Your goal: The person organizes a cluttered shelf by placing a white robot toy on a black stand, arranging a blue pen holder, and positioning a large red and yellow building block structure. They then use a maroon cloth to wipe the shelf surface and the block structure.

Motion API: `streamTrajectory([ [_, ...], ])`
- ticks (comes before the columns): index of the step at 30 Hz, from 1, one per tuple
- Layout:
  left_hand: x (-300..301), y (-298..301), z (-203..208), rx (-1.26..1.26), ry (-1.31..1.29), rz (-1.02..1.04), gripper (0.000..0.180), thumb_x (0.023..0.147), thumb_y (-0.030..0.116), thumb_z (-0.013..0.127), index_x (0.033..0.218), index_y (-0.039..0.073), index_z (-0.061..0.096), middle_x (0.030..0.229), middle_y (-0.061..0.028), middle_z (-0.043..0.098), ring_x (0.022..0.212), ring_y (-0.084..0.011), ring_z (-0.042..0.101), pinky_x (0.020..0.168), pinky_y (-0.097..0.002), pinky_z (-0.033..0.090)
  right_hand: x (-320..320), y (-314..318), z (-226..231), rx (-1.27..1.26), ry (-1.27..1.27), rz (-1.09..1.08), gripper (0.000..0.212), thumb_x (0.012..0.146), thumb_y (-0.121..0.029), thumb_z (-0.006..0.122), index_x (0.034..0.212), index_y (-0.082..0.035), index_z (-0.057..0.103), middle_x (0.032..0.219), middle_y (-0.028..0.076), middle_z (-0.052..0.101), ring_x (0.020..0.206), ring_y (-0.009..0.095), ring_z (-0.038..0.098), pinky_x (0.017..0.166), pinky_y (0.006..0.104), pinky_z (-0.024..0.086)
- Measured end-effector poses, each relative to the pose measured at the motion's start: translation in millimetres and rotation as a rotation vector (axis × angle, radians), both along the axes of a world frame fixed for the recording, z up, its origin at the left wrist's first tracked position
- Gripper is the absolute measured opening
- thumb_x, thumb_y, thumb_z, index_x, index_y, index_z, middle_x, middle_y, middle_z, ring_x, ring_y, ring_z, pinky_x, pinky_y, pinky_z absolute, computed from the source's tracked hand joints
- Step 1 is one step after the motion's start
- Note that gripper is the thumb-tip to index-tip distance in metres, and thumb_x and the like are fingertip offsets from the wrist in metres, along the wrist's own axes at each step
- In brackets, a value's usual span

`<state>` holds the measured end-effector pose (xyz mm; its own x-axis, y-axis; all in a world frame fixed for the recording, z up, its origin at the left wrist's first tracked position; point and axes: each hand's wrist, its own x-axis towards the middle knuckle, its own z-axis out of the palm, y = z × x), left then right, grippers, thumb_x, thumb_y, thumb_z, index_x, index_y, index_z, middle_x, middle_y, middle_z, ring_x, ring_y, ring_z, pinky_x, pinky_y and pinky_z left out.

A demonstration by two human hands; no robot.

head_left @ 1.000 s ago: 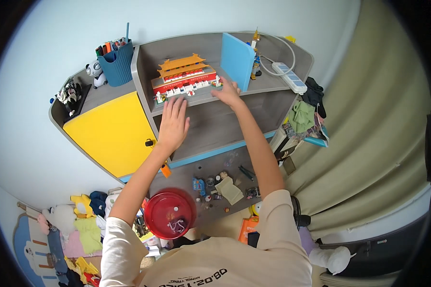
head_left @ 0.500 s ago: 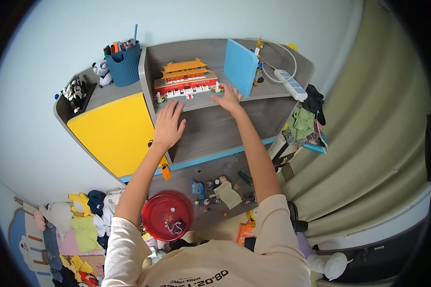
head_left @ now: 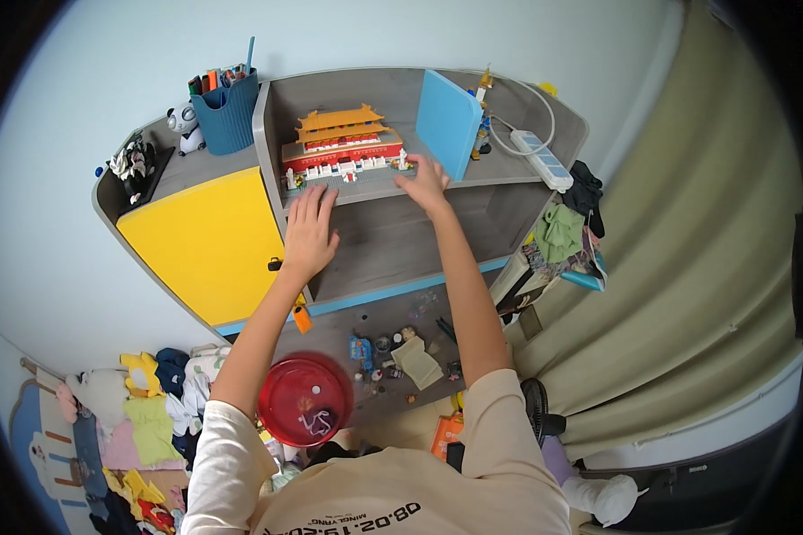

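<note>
Both hands at the front edge of a grey shelf (head_left: 473,183)

The red, white and yellow brick-built palace model (head_left: 341,147) stands at that edge; left hand (head_left: 310,232) flat, open below; right hand (head_left: 426,183) spread, touching its base corner.

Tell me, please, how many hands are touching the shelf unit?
2. The left hand lies flat on the shelf front, below the brick-built palace model. The right hand rests on the shelf edge beside the model, near the blue panel.

Blue pen cup (head_left: 226,114), red bowl (head_left: 305,399)
</note>
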<state>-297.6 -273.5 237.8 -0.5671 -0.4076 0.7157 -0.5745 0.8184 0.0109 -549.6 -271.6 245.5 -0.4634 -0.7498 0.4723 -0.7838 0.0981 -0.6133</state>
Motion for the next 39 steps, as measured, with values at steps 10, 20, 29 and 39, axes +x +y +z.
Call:
streamTrajectory([
  [10,-6,5,-2,0.040,0.024,0.056,0.072,0.059,0.010,0.067,0.125,0.007,0.038,0.127,-0.0148,0.037,0.123,-0.0306,0.031,0.105,-0.0424,0.022,1,6,4,0.027,0.021,0.020,0.071,0.061,-0.045,0.072,0.119,-0.012,0.047,0.117,0.005,0.050,0.117,0.021,0.034,0.097,0.0346,0.019],
  [20,-9,1,-5,0.048,0.092,0.065,0.067,0.060,0.011,0.065,0.122,0.007,0.040,0.126,-0.0135,0.038,0.124,-0.0296,0.031,0.105,-0.0427,0.021,3,4,8,0.070,0.005,0.015,0.072,0.062,-0.045,0.072,0.121,-0.012,0.046,0.120,0.006,0.048,0.120,0.022,0.032,0.098,0.0366,0.017],
  [29,-10,3,-2,0.009,-0.030,0.126,0.069,0.061,0.015,0.068,0.124,0.008,0.039,0.129,-0.0126,0.038,0.124,-0.0290,0.031,0.103,-0.0422,0.023,7,-1,9,0.126,0.009,-0.073,0.071,0.064,-0.046,0.070,0.122,-0.015,0.046,0.124,0.006,0.045,0.121,0.023,0.031,0.098,0.0385,0.018],
  [39,-24,-7,8,-0.007,-0.122,0.261,0.066,0.064,0.026,0.069,0.121,0.006,0.042,0.128,-0.0148,0.041,0.123,-0.0293,0.035,0.101,-0.0481,0.025,19,-18,27,0.290,0.041,-0.255,0.065,0.065,-0.047,0.070,0.121,-0.020,0.052,0.125,0.007,0.045,0.120,0.028,0.031,0.095,0.0417,0.021],
])
